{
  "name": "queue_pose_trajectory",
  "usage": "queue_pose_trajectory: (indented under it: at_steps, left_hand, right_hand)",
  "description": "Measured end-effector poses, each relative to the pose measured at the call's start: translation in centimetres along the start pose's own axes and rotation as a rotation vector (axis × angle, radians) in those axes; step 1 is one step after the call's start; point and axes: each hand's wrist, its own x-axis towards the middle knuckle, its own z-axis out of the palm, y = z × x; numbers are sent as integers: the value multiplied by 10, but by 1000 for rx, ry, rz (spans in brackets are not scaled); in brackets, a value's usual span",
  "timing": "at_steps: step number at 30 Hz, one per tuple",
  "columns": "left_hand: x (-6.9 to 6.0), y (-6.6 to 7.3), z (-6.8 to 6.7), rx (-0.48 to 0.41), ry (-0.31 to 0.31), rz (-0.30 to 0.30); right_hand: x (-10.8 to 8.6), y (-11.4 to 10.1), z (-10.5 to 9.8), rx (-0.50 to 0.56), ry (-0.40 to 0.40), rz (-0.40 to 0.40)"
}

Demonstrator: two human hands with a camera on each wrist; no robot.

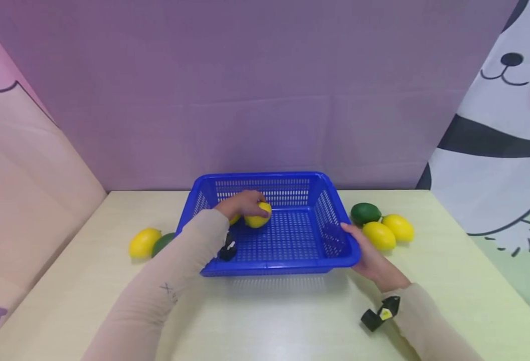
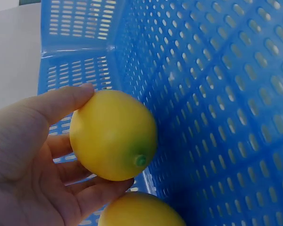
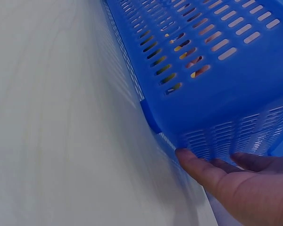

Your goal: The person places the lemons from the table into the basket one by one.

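Note:
My left hand (image 1: 245,204) is inside the blue plastic basket (image 1: 267,264), gripping a lemon (image 2: 114,134) between thumb and fingers. The lemon's green tip shows in the left wrist view. Just below it lies a second lemon (image 2: 141,212), which the hand mostly covers in the head view. At the basket's right side, my right hand (image 1: 373,260) holds the rim, with fingers (image 3: 203,170) against the outer wall in the right wrist view. Part of its grip is hidden by the basket.
Right of the basket lie a dark green fruit (image 1: 366,214) and two lemons, one in front (image 1: 379,236) and one behind (image 1: 398,228). To the left are another lemon (image 1: 145,243) and a green fruit (image 1: 162,244), partly hidden by my sleeve. A purple cloth (image 1: 265,100) hangs behind the table.

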Motion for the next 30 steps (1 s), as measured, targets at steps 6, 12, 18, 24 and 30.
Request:
queue_pose_trajectory:
  at_steps: [6, 12, 18, 24, 30]
  left_hand:
    - [3, -2, 2, 20, -43, 9]
    - [5, -3, 2, 27, -63, -14]
    - [2, -2, 0, 51, -70, 9]
    - [-2, -1, 0, 11, -59, 14]
    - [-4, -1, -6, 56, -91, 46]
  right_hand:
    - [1, 1, -1, 12, -10, -11]
    - [1, 2, -1, 19, -13, -13]
    - [1, 1, 0, 3, 3, 4]
    - [1, 1, 0, -4, 4, 10]
    - [1, 2, -1, -2, 4, 2]
